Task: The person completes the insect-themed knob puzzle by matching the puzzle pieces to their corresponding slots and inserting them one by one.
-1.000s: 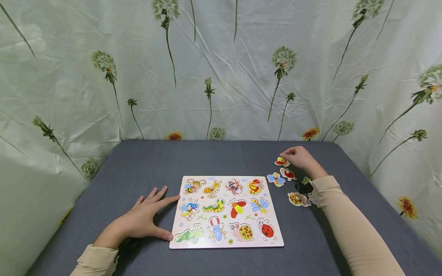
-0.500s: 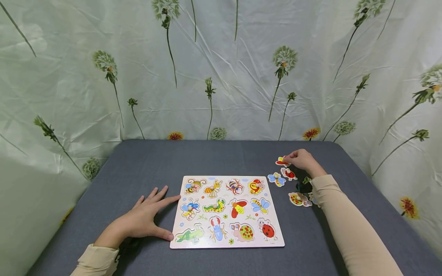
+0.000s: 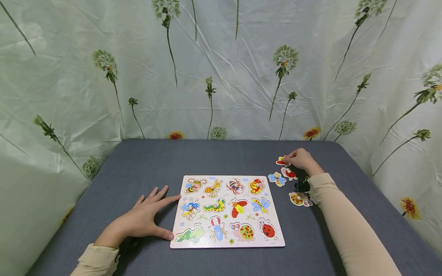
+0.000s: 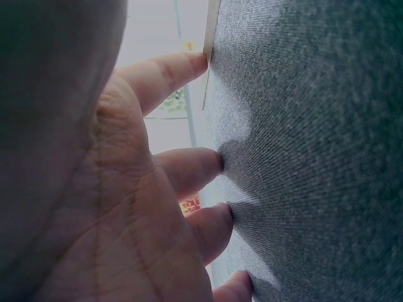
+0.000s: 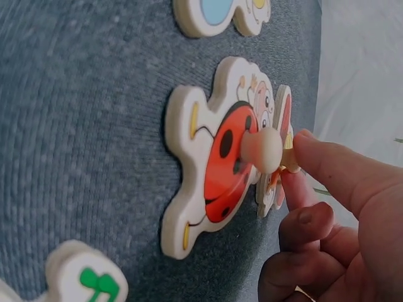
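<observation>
My left hand (image 3: 143,218) lies spread at the left side of a wooden insect puzzle board (image 3: 203,197). Its thumb and index fingertip touch the board's edge, while the other fingertips (image 4: 220,217) rest on the cloth. At the back right, my right hand (image 3: 301,159) pinches the knob of a red-winged insect puzzle piece (image 3: 280,162) between thumb and finger; the piece is partly covered by the fingers. Just in front of it lies a ladybug piece (image 5: 230,163) with a round wooden knob. A blue-winged dragonfly piece (image 3: 277,179) is to the left of the ladybug.
A snail piece (image 3: 297,199) lies nearer, by the right sleeve, which partly hides other pieces. Several pieces sit in the board's upper slots, including a caterpillar (image 3: 215,206). Grey cloth (image 3: 193,157) covers the table, with a flowered curtain (image 3: 235,76) behind.
The right hand has drawn slightly down and its fingers have come onto the red-winged piece's knob. My left hand and the board have stayed put.
</observation>
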{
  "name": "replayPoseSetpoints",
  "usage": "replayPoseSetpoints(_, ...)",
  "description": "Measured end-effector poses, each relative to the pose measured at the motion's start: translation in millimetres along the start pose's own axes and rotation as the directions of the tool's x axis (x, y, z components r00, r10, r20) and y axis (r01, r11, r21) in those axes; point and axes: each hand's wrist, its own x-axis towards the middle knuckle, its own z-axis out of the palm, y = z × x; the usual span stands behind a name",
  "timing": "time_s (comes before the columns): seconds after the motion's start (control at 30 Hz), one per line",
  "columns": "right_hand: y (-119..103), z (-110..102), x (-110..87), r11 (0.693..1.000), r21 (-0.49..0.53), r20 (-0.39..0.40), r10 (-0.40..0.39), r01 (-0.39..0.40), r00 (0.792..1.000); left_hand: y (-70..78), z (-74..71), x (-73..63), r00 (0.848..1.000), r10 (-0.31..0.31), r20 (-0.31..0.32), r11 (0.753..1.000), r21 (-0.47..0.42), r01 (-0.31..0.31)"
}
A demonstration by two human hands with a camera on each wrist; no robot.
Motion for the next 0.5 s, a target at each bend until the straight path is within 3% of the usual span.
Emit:
replayPoseSetpoints(0.23, -3.0, 1.2, 5.3, 0.996, -0.061, -0.029, 0.064, -0.066, 0.998, 0.0, -0.2, -0.4, 1.000, -0.005, 0.006, 1.000, -0.017, 0.005)
replayPoseSetpoints(0.5, -8.9, 2.0, 5.5, 0.995, -0.083, -0.023, 0.055, -0.056, 0.998, -1.2, 0.2, 0.0, 1.000, -0.007, 0.004, 1.000, -0.012, 0.007)
